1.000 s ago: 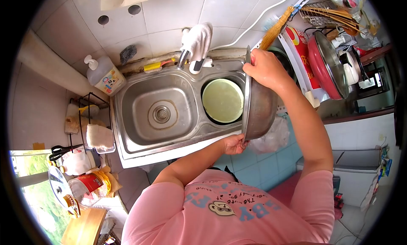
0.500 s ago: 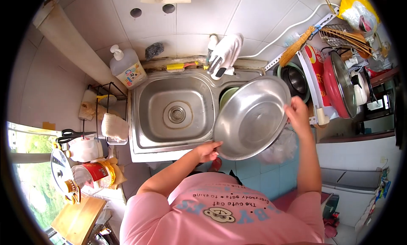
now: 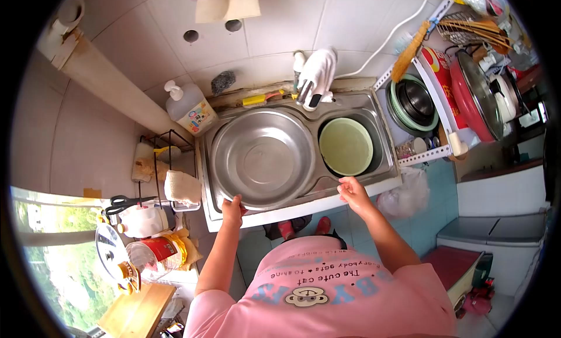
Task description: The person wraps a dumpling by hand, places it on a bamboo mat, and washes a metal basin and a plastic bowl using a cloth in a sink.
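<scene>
Sink [image 3: 356, 101] with steel basin [image 3: 263, 162] over its left compartment; placement appears nearly complete, release not yet made.
Green basin [image 3: 346, 146] occupies the right; left hand [image 3: 232, 210] pinches the steel rim, right hand [image 3: 355, 195], half-open, is empty.

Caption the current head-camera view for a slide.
Left hand at the rim of a metal basin over the sink, empty right hand near a pale-green basin.

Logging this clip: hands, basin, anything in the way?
Left hand at near rim of basin, grip unclear. Right hand empty. Basin upright over left side of sink. Green bowl alongside, apparently not blocking.
</scene>
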Demonstrator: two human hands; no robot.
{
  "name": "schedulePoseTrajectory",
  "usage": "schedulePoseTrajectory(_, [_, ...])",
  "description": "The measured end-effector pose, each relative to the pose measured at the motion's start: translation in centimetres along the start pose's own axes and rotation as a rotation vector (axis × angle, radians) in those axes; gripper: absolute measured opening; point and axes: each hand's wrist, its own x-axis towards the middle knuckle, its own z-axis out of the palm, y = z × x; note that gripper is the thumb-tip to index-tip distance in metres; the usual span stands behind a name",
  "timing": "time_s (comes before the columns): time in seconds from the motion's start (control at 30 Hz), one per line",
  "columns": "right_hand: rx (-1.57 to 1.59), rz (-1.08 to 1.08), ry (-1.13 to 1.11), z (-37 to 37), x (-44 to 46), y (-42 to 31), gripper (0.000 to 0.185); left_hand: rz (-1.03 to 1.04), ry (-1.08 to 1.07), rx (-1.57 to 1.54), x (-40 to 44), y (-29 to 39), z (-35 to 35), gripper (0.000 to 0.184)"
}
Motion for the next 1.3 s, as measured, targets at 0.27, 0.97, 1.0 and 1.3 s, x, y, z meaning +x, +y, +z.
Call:
schedulePoseTrajectory(0.27, [-0.009,0.007,0.014,-0.2,-1.0,2.3,0.030,-0.027,0.006,0.089,3.8,-2.7,-0.8,0.019])
schedulePoseTrajectory(0.97, [-0.027,0.055,0.046,1.0,-0.9,3.3,0.029,-0.132,-0.169,0.120,5.6,-2.2,-0.4,0.027])
schedulePoseTrajectory(1.0, [-0.011,0.057,0.038,1.3,-0.8,3.1,0.028,-0.154,-0.206,0.149,5.8,-2.2,-0.6,0.027])
schedulePoseTrajectory(1.3, [-0.050,0.085,0.027,2.9,1.0,2.5,0.030,-0.294,-0.239,0.180,6.9,-3.6,-0.5,0.042])
